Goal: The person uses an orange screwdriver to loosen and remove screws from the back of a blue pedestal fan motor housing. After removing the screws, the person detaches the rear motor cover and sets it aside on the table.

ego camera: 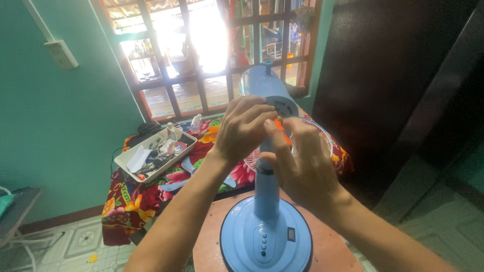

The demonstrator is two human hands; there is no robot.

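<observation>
While two hands — left hand (242,132), right hand (302,168) — pinch one orange piece (280,127), one blue fan (266,201) stands.

Strong daylight is pouring thru the barred window (212,55), blowing out the centre w/ glare. Right side of room is sitting dark, near black. Both hands are backlit, slightly motion-blurred. Wide-angle is bending the edges; green wall (75,126) is evenly lit.
</observation>
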